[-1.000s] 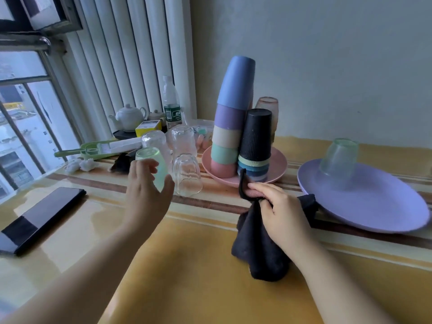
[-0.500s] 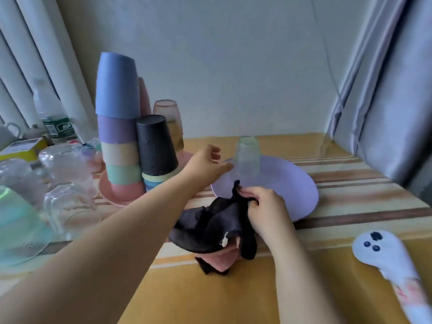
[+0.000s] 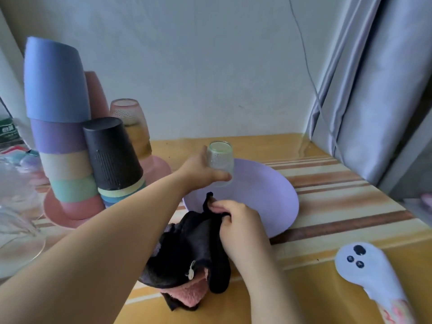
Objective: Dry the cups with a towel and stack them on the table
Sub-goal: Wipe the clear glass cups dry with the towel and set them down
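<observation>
My left hand (image 3: 201, 171) grips glass cup (image 3: 221, 162); right hand (image 3: 236, 218) pinches towel (image 3: 187, 249) at 6 o'clock. I'd lift straight, wrap inside.

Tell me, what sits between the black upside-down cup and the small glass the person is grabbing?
In the head view, only the left hand gripping the small glass fills that gap, with bare yellow tabletop behind it; the black cup stands apart.
</observation>
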Demonstrator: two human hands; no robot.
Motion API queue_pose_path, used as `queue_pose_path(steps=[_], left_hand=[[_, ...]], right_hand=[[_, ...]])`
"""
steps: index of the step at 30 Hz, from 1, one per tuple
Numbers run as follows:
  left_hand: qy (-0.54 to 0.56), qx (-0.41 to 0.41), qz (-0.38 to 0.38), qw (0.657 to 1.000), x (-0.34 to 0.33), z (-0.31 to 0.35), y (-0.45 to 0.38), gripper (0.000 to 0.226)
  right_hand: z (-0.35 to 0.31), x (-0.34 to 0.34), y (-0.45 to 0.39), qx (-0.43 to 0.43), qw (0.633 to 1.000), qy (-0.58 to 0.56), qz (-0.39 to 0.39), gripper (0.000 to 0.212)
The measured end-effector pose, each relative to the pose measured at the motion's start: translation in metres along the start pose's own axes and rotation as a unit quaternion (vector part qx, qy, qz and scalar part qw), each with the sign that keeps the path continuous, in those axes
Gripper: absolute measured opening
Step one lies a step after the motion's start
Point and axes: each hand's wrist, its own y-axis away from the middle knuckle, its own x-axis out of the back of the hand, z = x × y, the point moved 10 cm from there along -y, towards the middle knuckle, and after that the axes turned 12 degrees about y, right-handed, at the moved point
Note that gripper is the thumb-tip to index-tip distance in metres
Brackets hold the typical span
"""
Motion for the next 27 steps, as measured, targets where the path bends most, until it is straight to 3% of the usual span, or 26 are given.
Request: queue_pose_path(steps=[12, 18, 22, 25, 27], left_hand=[[0.057, -0.038, 0.04, 0.997, 0.021, 0.02, 0.017, 0.058], [0.098, -0.055, 0.078, 0.991, 0.054, 0.045, 0.051, 0.064], [0.168, -0.068, 0.075, 0.981, 0.08, 0.038, 0.105, 0.054], [0.136, -0.038, 0.137, 0.98, 0.11, 0.015, 0.155, 0.068], [0.137, -0.037, 0.173, 0.975, 0.126, 0.003, 0.187, 0.063]], right_hand=[[0.0, 0.001, 0.0, 0.0, 1.0, 0.01, 0.002, 0.048], [-0.001, -0.001, -0.001, 0.014, 1.0, 0.006, 0.005, 0.048], [-0.011, 0.008, 0.001, 0.034, 0.997, -0.061, 0.033, 0.041], [-0.027, 0.019, 0.006, 0.047, 0.985, -0.142, 0.085, 0.031], [-0.046, 0.017, 0.015, 0.069, 0.974, -0.198, 0.089, 0.026]])
